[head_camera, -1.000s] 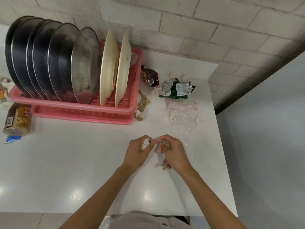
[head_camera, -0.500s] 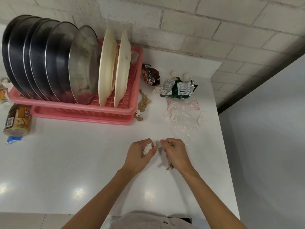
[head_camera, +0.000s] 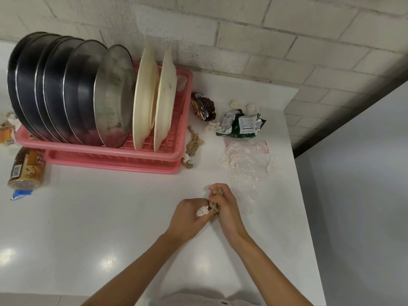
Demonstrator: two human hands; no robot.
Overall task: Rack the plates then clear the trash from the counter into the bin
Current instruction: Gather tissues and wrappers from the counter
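Several dark and steel plates [head_camera: 66, 89] and two cream plates [head_camera: 154, 96] stand upright in the pink rack [head_camera: 114, 155] at the back left. Low on the white counter [head_camera: 99, 228], my left hand [head_camera: 187, 219] is shut on a white crumpled paper scrap [head_camera: 202, 211]. My right hand [head_camera: 225, 206] touches it, shut on a brown crumpled wad [head_camera: 217, 192]. Loose trash lies beyond: a clear plastic bag [head_camera: 245, 164], a green wrapper [head_camera: 240, 124], a dark red wrapper [head_camera: 203, 107], a brown twisted scrap [head_camera: 192, 146] and small white paper balls [head_camera: 251, 107].
A brown can [head_camera: 27, 167] lies on its side left of the rack, with a blue scrap [head_camera: 21, 193] below it and more litter [head_camera: 8, 129] at the far left edge. The brick wall runs behind; the counter ends at the right, with grey floor beyond.
My two hands have come together and now touch. The brown wad sits higher in my right hand's grip. The rack and the loose trash have not moved.
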